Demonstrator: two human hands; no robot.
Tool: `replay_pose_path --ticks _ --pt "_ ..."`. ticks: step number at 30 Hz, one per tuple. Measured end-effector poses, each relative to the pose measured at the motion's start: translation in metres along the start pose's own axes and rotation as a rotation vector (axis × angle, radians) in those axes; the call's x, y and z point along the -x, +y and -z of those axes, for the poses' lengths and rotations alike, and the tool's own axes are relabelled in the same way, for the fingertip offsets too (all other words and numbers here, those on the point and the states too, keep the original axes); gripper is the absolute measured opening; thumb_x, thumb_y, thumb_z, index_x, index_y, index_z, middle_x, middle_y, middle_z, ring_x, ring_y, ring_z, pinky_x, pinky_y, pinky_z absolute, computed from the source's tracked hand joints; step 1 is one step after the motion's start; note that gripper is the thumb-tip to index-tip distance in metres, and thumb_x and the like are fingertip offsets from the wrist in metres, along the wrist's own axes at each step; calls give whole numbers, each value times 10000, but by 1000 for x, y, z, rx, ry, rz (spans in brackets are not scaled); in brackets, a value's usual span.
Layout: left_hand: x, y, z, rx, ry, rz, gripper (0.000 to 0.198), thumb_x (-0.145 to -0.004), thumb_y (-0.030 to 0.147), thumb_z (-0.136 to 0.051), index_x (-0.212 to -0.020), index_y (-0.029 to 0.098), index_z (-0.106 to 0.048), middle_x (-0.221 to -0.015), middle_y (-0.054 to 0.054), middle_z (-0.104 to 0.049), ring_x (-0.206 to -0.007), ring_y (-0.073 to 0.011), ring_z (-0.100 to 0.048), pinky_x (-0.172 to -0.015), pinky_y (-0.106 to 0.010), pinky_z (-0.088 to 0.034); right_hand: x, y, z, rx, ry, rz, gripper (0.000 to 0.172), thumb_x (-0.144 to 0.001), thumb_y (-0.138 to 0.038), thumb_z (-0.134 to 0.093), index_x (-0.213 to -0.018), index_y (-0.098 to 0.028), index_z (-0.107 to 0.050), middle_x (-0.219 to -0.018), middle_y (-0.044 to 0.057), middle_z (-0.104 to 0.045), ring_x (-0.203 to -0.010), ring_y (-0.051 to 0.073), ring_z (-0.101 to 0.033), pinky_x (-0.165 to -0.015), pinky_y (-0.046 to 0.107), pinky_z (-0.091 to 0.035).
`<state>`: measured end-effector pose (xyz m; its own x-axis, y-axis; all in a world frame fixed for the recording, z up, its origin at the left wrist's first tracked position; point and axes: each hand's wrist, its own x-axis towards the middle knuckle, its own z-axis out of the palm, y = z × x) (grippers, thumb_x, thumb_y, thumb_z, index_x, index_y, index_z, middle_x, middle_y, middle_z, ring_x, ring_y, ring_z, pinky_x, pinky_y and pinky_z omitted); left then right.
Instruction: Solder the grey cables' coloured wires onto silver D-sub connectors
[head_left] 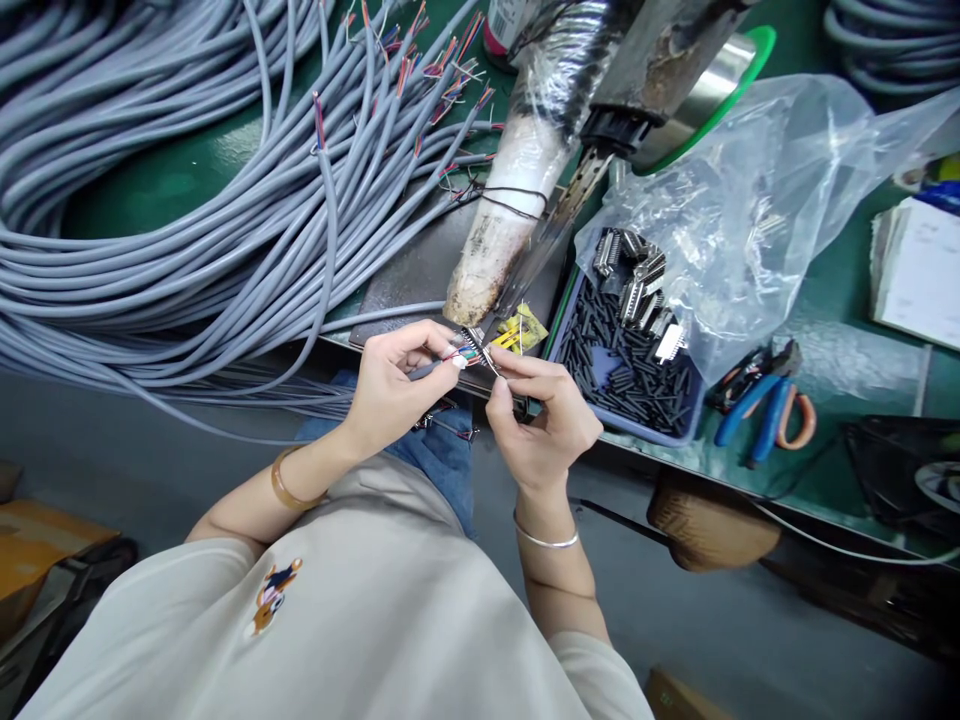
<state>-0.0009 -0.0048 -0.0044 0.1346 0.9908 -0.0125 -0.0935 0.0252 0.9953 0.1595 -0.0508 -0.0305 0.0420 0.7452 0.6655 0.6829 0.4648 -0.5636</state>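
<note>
My left hand (409, 375) pinches the end of a grey cable, whose thin coloured wires (466, 354) fan out past the fingertips. Those wires meet a small metal pin connector (477, 345), and my right hand (546, 408) is closed on its near side with thumb and fingers. Just beyond both hands are the tip of a white-wrapped tube (480, 255) and a slotted metal heater barrel (559, 220). A yellow sponge (521, 328) lies right behind the connector. Exactly how the wires join the pins is too small to tell.
A large bundle of grey cables (225, 270) with stripped ends covers the left bench. To the right, a blue bin (694, 415) holds black sleeves and metal connectors, partly under a clear plastic bag (750, 200). Blue-handled pliers (765, 410) and a solder spool (697, 100) are nearby.
</note>
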Motion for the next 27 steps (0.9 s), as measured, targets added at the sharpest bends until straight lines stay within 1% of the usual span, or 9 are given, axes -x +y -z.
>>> replay_pose_path --ticks 7,13,21,25,27 --pt "-1 0 1 -27 -14 -39 111 -729 159 -724 -655 140 -643 -796 -42 -702 -689 -88 -610 -560 -155 -457 -1 1 0 -6 -2 -2 187 -879 -90 -688 -915 -247 -593 -1037 35 -808 -919 185 -792 -775 311 -645" --pt "-1 0 0 -77 3 -57 118 -732 142 -704 -647 147 -622 -764 -27 -668 -622 -67 -538 -525 -159 -406 -2 1 1 -7 -4 7 191 -871 -91 -700 -913 -250 -602 -1059 30 -810 -922 178 -791 -766 299 -644" --pt "0 1 -1 -115 8 -57 133 -739 152 -695 -647 160 -600 -751 -21 -651 -628 -78 -540 -518 -172 -399 -6 1 1 11 1 15 171 -882 -110 -712 -902 -249 -614 -1041 32 -810 -878 183 -790 -732 318 -655" --pt "-1 4 -2 -98 -1 -70 138 -740 134 -710 -658 158 -601 -787 -25 -656 -646 -80 -548 -532 -175 -412 -10 0 2 13 13 37 192 -864 -96 -737 -925 -246 -634 -1046 31 -811 -901 185 -791 -767 327 -657" --pt "-2 5 -1 -87 -4 -63 151 -738 131 -728 -663 161 -601 -752 -14 -626 -649 -84 -543 -539 -175 -417 -11 -1 2 28 12 47 201 -861 -97 -741 -937 -251 -638 -1046 31 -813 -892 188 -792 -767 332 -656"
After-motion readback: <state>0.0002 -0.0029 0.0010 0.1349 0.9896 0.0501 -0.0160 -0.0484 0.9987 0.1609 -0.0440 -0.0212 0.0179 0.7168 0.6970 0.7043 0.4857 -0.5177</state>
